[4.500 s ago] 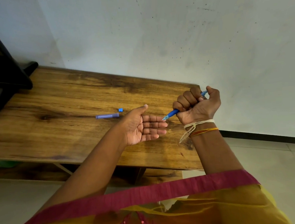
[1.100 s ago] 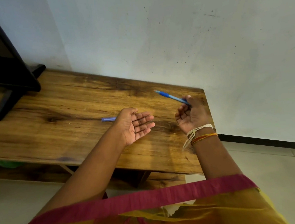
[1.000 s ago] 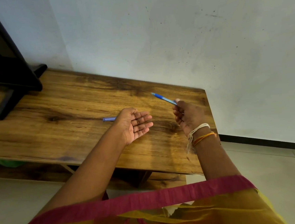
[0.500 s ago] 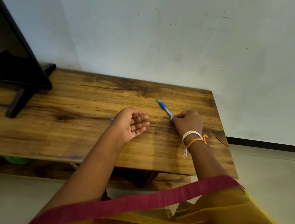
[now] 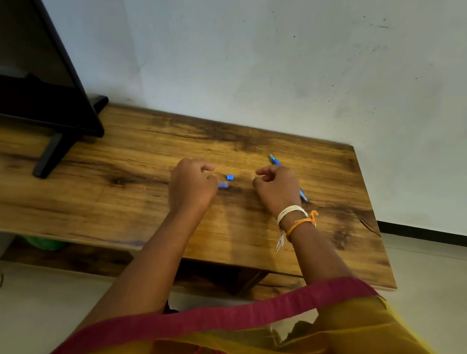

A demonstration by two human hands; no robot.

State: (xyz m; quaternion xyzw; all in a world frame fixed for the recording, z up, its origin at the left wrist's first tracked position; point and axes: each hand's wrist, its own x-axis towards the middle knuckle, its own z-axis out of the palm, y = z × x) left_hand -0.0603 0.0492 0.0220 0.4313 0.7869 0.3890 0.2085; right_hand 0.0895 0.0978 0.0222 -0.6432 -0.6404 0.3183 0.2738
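Observation:
A blue pen (image 5: 274,160) lies on the wooden table (image 5: 118,161), running under the right edge of my right hand (image 5: 278,187). That hand rests back-up with loosely curled fingers, and its thumb and forefinger, pointing left, hold nothing. A small blue cap (image 5: 230,177) sits on the wood between my two hands. My left hand (image 5: 191,186) is turned palm down, its fingers curled over a purple pen tube (image 5: 223,185). Only the tube's right end shows.
A black screen on a stand (image 5: 51,108) occupies the table's far left. A white wall runs behind the table. The table's right edge (image 5: 370,207) is close to my right hand, with pale floor beyond. Something green (image 5: 42,243) lies under the table.
My right hand has set the blue pen down and shifted left off it. My left hand turned from palm-up to palm-down onto the purple tube. The camera swung, bringing more of the screen into view.

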